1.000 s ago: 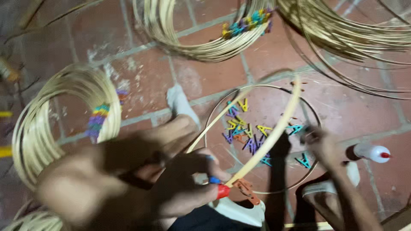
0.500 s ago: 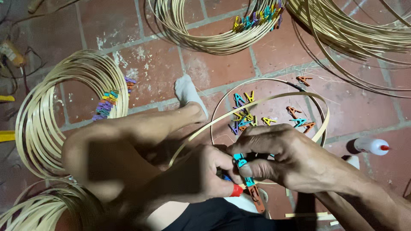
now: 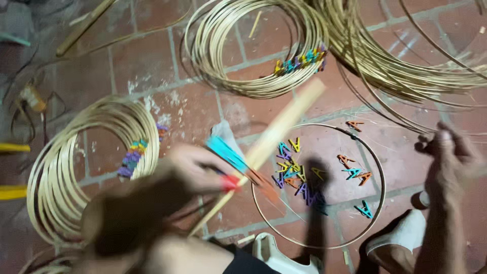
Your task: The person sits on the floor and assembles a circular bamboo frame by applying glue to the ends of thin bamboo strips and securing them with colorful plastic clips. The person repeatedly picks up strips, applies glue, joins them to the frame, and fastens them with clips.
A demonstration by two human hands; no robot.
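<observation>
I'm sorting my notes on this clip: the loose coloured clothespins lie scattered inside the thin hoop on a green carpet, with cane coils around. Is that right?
Not quite. The head view shows the loose coloured clothespins inside the thin hoop, but the floor under them is red brick tile, not green carpet. The cane coils around them are as you say.

We are in a handcraft workshop set up on the ground, it seems: a red brick floor [image 3: 198,109] with dusty joints serves as the workbench. Coils of split cane hoops [image 3: 66,172] lie around us, some bound with small coloured clips [image 3: 133,158]. Loose clips [image 3: 299,175] are scattered inside a single hoop [image 3: 378,172] on the bricks.
</observation>
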